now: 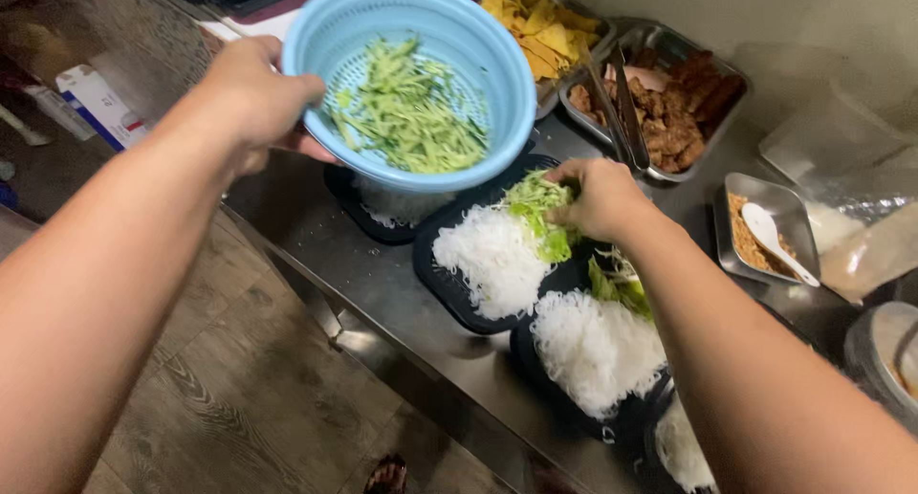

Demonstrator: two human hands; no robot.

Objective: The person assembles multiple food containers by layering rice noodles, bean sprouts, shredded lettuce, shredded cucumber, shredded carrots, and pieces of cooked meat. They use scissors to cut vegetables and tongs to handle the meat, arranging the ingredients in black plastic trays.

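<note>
Nearest the camera, beside the middle black tray (449, 288): a second black tray (564, 403) carrying white rice noodles (595, 346) and some green lettuce (622, 288); past it, toward the frame's lower right, a third portion of noodles (684, 446) showing only in part.

In the middle black tray itself: a mound of white noodles (492, 255) lying beside shredded lettuce (535, 212).

Right hand (601, 197) resting on that lettuce, fingers curled down and pinching into the greens; exactly how much being held, not possible to tell.

Left hand (258, 97) gripping the rim of a blue plastic colander (411, 73), thumb over the edge, holding it tilted above the far-left side of the middle tray. Inside it, green cucumber shreds (411, 116) lying in a loose heap.

Under the colander: another black tray (359, 212), mostly hidden.

Beyond the middle tray: a metal pan of browned meat pieces (674, 107), metal tongs (622, 111) lying across its edge, and a pan of yellow fried pieces (540, 30).

To the right of the middle tray: a small metal dish of brown crumbs (751, 245) with a white spoon (775, 241) sitting in it.
</note>
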